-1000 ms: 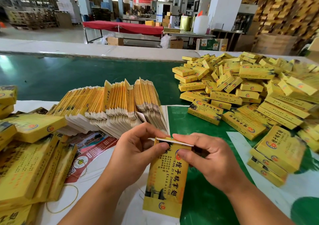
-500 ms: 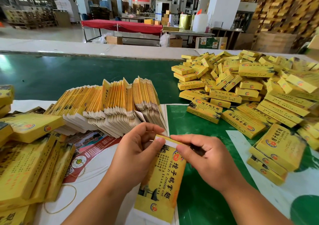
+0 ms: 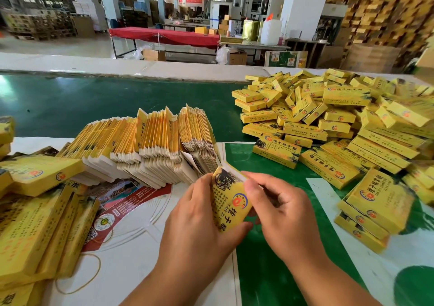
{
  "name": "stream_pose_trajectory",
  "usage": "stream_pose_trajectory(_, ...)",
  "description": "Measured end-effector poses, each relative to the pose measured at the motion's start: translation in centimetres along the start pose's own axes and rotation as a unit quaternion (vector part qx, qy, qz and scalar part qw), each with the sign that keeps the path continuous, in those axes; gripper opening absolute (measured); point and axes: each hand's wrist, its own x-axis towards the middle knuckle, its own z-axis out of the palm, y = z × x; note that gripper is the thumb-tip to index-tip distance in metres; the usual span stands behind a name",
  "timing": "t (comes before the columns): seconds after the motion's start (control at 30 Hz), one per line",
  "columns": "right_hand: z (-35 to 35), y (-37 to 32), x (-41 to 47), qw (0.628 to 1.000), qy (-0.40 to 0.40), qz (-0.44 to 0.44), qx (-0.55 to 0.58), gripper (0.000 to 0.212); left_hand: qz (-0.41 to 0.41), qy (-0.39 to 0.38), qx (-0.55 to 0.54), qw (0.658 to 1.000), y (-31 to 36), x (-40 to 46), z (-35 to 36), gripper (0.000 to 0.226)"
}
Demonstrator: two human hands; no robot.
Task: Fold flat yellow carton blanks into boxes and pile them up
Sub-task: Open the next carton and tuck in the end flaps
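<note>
A yellow carton [image 3: 229, 202] with red and black print stands between my two hands at the lower centre. My left hand [image 3: 199, 221] grips it from the left and underneath, thumb at its lower end. My right hand [image 3: 279, 211] pinches its top right corner, where a white flap shows. Behind them a fanned stack of flat carton blanks [image 3: 150, 146] lies on the table. A big loose pile of folded boxes [image 3: 333, 127] spreads across the right side.
More yellow cartons [image 3: 35, 211] lie stacked at the left edge. Printed white sheets [image 3: 131, 247] cover the green table [image 3: 94, 103], with a rubber band [image 3: 94, 273] on them. Beyond the table's far edge is a workshop floor with a red-covered bench [image 3: 164, 35].
The carton has been drawn up and turned between my hands, so less of it hangs below. My left hand now wraps under it and my right fingers close on its top corner.
</note>
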Motion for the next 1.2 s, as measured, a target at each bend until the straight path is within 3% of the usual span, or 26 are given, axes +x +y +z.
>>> stream_pose_trajectory(0.23, -0.4, 0.0, 0.2, 0.997, -0.005, 0.013, 0.081, 0.023, 0.060, 0.033, 0.009, 0.998, 0.0, 0.2, -0.5, 0.080)
stream_pose_trajectory(0.4, -0.6, 0.3, 0.3, 0.996, 0.020, 0.040, 0.071, 0.018, 0.078, 0.047, 0.035, 0.995, 0.1, 0.4, -0.7, 0.080)
stream_pose_trajectory(0.53, -1.1, -0.4, 0.3, 1.000, 0.022, -0.012, -0.016, 0.036, 0.085, 0.051, 0.056, 0.993, 0.3, 0.2, -0.5, 0.081)
stream_pose_trajectory(0.63, -1.4, -0.8, 0.3, 0.991, 0.013, -0.072, -0.108, 0.022, 0.085, 0.039, 0.070, 0.993, 0.5, 0.1, -0.5, 0.084)
stream_pose_trajectory(0.73, -1.3, -1.2, 0.2, 0.979, -0.021, -0.114, -0.169, 0.031, 0.078, 0.029, 0.075, 0.994, 0.6, 0.1, -0.8, 0.087)
stream_pose_trajectory(0.97, -1.2, -2.0, 0.4, 0.961, -0.075, -0.190, -0.187, 0.040, 0.060, 0.018, 0.063, 0.996, 0.9, -0.1, -1.1, 0.092)
stream_pose_trajectory(1.2, -0.5, -1.9, 0.1, 0.925, -0.062, -0.231, -0.297, 0.043, 0.052, 0.024, 0.064, 0.996, 0.4, -0.3, -0.5, 0.095)
